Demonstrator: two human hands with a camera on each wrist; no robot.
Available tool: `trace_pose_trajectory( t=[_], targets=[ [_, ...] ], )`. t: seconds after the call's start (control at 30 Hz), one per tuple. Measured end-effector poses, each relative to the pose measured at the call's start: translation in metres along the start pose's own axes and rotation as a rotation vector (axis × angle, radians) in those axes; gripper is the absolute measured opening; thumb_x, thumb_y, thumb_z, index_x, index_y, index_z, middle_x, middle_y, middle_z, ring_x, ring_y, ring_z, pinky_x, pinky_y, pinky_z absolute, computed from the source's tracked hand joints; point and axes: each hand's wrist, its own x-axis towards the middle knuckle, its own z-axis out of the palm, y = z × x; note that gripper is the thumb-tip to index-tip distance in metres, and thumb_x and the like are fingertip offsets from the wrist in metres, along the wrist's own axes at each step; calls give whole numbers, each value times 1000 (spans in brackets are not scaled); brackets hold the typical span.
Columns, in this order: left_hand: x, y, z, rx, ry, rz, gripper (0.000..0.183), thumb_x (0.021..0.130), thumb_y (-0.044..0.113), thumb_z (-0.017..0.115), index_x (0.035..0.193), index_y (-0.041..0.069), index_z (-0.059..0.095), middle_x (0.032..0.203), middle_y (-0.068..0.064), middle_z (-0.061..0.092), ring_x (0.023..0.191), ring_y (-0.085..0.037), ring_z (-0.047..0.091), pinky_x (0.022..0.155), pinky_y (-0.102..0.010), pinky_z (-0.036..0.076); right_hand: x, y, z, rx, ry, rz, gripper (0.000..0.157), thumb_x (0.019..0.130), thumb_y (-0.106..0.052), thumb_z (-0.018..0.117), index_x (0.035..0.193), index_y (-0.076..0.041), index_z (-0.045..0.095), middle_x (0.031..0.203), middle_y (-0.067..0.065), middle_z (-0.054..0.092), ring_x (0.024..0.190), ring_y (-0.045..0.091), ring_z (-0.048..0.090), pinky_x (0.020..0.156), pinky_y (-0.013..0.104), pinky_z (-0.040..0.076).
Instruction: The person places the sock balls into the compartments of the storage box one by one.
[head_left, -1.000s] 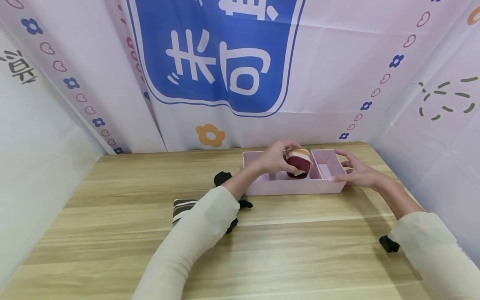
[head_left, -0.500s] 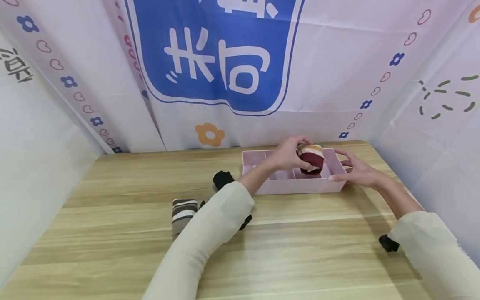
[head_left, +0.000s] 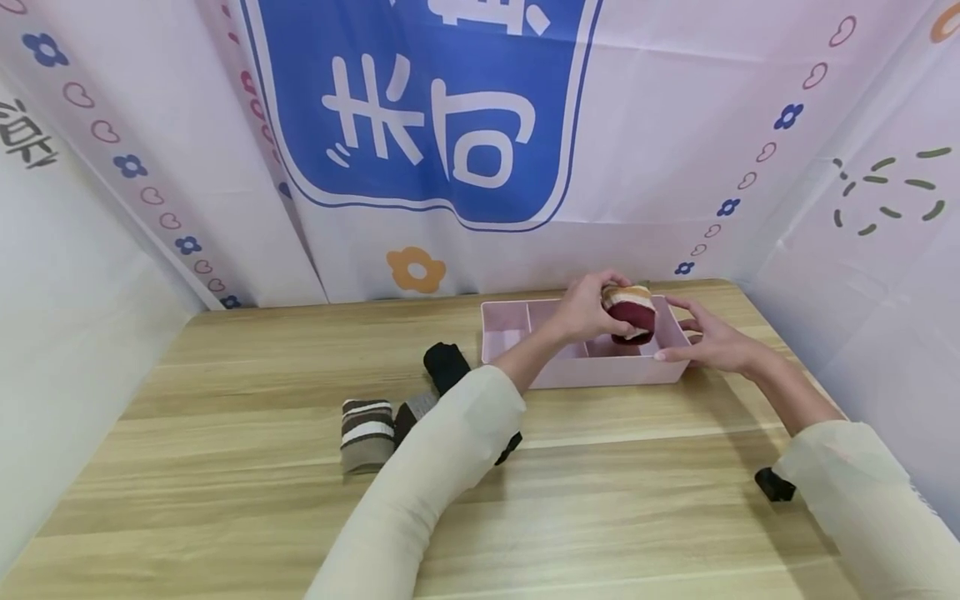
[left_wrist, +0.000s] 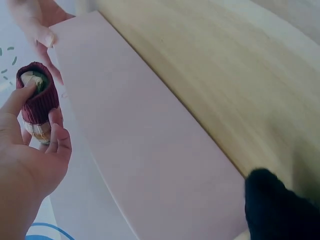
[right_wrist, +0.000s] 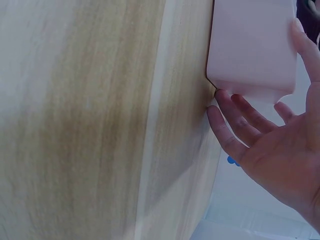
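My left hand point(head_left: 588, 308) grips a rolled-up sock point(head_left: 632, 317), maroon with cream and orange stripes, over the right part of the pink divided box point(head_left: 592, 372). In the left wrist view the thumb presses into the ribbed maroon opening of the sock point(left_wrist: 41, 106), with the fingers curled around its other side. My right hand point(head_left: 712, 337) holds the box's right end, thumb at the front corner and fingers behind the end wall. Seen from the right wrist, fingertips touch the lower edge of the box point(right_wrist: 252, 47).
Left of the box on the wooden table point(head_left: 225, 467) lie a brown-and-white striped rolled sock point(head_left: 367, 435), a grey-brown one point(head_left: 415, 408) partly behind my left sleeve, and a black one point(head_left: 444, 367). A small black object point(head_left: 774, 483) shows beside my right sleeve. A printed cloth stands behind.
My left hand has carried the maroon sock rightward along the box, from the middle compartments to near the right end. More socks show beside the left sleeve. The right hand keeps its hold.
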Motion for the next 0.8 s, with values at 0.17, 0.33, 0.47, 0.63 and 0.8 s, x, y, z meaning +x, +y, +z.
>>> trace_pose_trajectory(
  t=[0.17,0.33,0.47,0.63,0.8],
  targets=[
    [2,0,9,-11,16,-26,62,75,8,93,131,6,65,128,-13,65,112,-20,57,89,-21,49,0,-1,0,10,-4,3,104,94,-19,75,165,-6,1,152,44,31,130,56,49,89,36,54],
    [3,0,17,12,12,-42,65,75,12,95,132,6,65,131,-12,64,115,-20,57,93,-22,48,0,-1,1,5,-6,9,104,94,-20,75,166,-7,1,153,44,31,133,56,47,92,42,54],
    [6,1,24,57,9,-71,66,76,17,94,135,9,64,131,-9,62,115,-17,56,94,-23,48,1,0,0,-11,-6,5,104,95,-22,75,166,-7,0,154,43,29,134,57,45,94,42,53],
    [9,2,34,113,3,-93,71,77,21,94,140,11,62,130,-9,60,113,-15,56,94,-21,47,1,1,-1,4,-7,7,105,94,-21,74,165,-6,-1,154,44,28,133,56,47,89,31,53],
    [12,4,40,203,-18,-89,72,79,22,93,143,10,61,132,-9,60,114,-16,56,96,-20,46,2,2,-1,17,-12,10,105,95,-20,74,166,-7,-2,154,44,28,134,55,47,87,27,52]
  ],
)
